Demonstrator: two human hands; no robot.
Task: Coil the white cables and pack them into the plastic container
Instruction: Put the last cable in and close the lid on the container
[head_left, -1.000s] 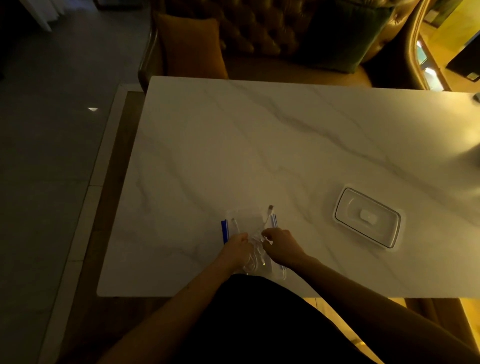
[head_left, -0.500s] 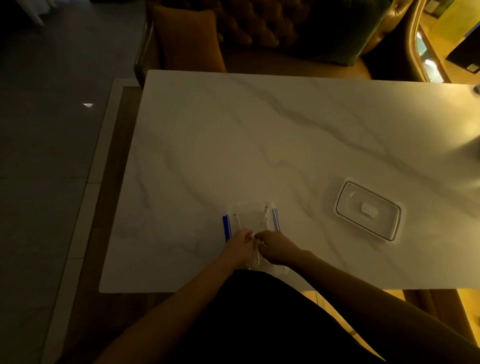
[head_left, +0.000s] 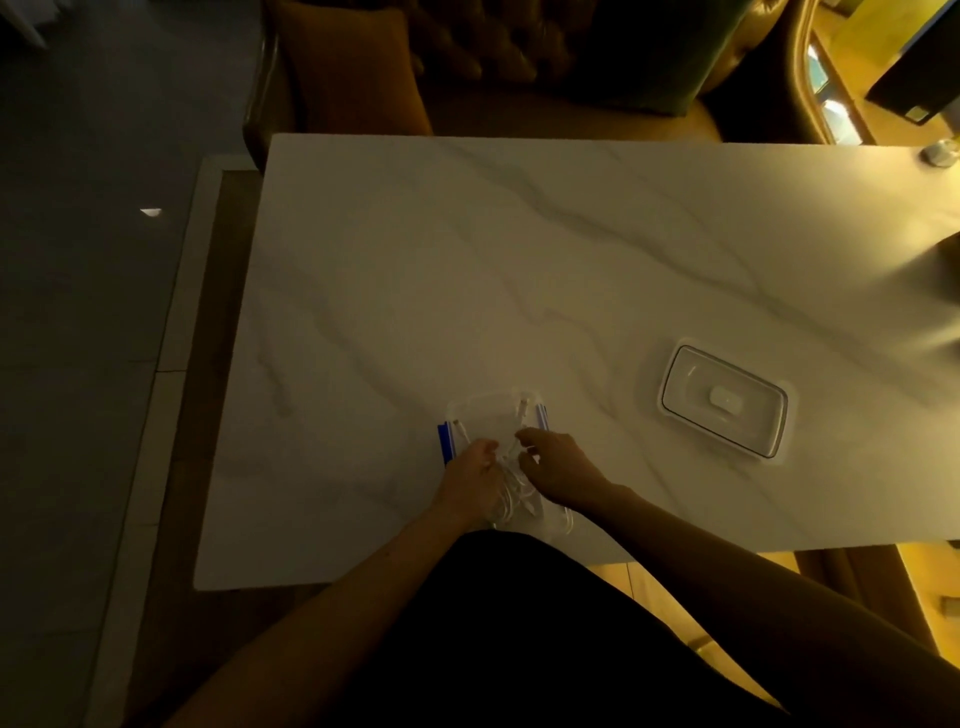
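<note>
Both bare forearms reach forward over the near edge of the white marble table (head_left: 467, 270). Left hand (head_left: 470, 475) and right hand (head_left: 558, 467), fingers curled, press thin white cables (head_left: 511, 488) into the clear rectangular plastic container with blue clips (head_left: 485, 408). Clear rectangular lid (head_left: 724, 402) lies well apart to the right.

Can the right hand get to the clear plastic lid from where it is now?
Probably yes: the clear rectangular plastic lid lies alone to the right of the right hand, with only bare white marble table between them.

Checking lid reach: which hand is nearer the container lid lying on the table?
Right. The right hand is at the container, on the side facing the lid; the left hand sits beyond it, farther from the lid.
</note>
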